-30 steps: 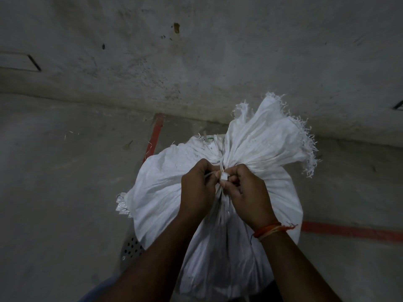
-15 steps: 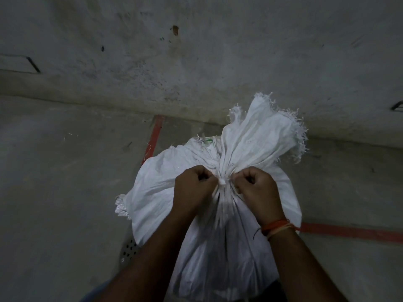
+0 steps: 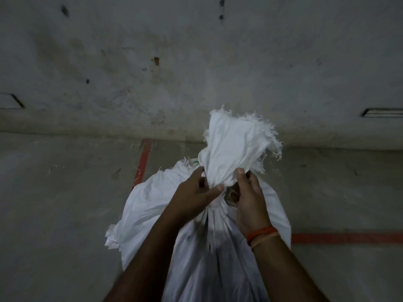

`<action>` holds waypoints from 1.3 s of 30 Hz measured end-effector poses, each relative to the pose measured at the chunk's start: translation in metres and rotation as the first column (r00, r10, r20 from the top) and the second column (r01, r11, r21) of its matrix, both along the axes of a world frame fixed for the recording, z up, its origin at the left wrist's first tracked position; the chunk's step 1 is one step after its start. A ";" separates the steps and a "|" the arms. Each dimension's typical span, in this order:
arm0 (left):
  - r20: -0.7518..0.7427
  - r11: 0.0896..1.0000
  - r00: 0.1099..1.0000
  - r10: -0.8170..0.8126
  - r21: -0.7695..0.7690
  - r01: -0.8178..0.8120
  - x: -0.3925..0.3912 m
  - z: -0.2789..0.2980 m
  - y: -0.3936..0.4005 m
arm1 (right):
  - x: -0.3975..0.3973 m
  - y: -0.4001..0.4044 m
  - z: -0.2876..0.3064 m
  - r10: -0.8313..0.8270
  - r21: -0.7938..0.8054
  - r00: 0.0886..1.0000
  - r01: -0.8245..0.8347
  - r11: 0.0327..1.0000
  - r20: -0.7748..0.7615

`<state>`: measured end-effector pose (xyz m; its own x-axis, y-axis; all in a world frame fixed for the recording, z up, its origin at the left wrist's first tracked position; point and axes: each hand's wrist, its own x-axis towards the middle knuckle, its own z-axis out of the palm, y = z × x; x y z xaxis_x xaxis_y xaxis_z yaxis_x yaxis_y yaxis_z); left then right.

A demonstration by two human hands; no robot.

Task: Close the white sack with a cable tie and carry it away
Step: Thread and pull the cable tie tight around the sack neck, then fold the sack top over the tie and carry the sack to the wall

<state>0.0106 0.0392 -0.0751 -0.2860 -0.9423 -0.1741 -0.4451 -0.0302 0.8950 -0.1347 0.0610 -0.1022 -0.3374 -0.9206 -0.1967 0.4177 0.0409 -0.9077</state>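
Note:
A full white woven sack stands on the concrete floor in front of me, its mouth gathered into a neck with a frayed top fanning up above. My left hand wraps around the neck from the left, thumb across the front. My right hand grips the neck from the right, an orange thread band on its wrist. The cable tie is hidden under my fingers at the neck.
A stained concrete wall rises just behind the sack. Red painted lines run across the floor. Bare floor lies to the left and right of the sack.
Both hands left the small tie head and now clasp the sack's neck from either side. The view has tilted up and the sack top sits higher in it.

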 end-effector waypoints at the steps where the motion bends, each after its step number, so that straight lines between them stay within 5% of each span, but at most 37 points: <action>1: -0.041 1.000 0.999 -0.003 -0.001 0.003 0.000 0.001 -0.001 | 0.000 -0.004 0.005 -0.001 -0.005 0.999 0.001 1.000 0.046; 9: -0.250 0.998 0.967 -0.045 0.020 0.052 0.000 0.038 -0.021 | 0.003 -0.018 0.046 0.105 -0.005 0.985 -0.105 0.994 0.138; 17: -0.622 0.990 0.773 0.125 0.128 -0.058 -0.004 0.093 -0.023 | 0.007 -0.017 0.099 0.159 -0.120 0.987 -0.154 0.981 0.037; 30: -0.673 0.984 0.729 0.122 -0.012 -0.176 -0.010 0.141 -0.010 | 0.003 -0.022 0.156 0.041 -0.210 0.965 -0.097 0.973 -0.258; 39: -0.690 0.957 0.719 0.087 -0.141 -0.252 -0.018 0.150 -0.010 | 0.003 -0.029 0.173 -0.027 -0.305 0.961 -0.060 0.951 -0.276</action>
